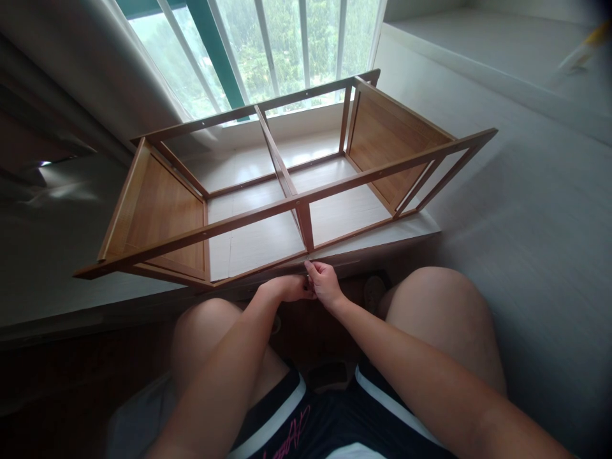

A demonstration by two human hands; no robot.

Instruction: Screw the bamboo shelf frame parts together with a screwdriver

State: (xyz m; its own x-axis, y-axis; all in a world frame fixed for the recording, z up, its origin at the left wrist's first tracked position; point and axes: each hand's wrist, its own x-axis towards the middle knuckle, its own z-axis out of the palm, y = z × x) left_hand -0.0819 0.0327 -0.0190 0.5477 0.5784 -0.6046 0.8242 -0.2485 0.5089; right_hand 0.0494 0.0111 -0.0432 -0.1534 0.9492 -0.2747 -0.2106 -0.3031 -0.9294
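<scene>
A wooden shelf frame [306, 200] lies on its side across a pale ledge, with a solid panel at each end and a divider [275, 150] in the middle. My right hand [326, 285] is at the near lower rail, just below the foot of the divider. Its thumb and forefinger pinch together at the rail, on something too small to name. Close beside it, my left hand [291, 288] is closed, its fingers curled toward the right hand. A small dark bit shows at its fingertips, but what it is cannot be made out.
Behind the frame is a barred window [296, 51], with a grey curtain [109, 64] to its left. The pale ledge [421, 224] ends just in front of my knees. A higher white surface [478, 38] with a blurred yellow-tipped object [586, 48] is at the upper right.
</scene>
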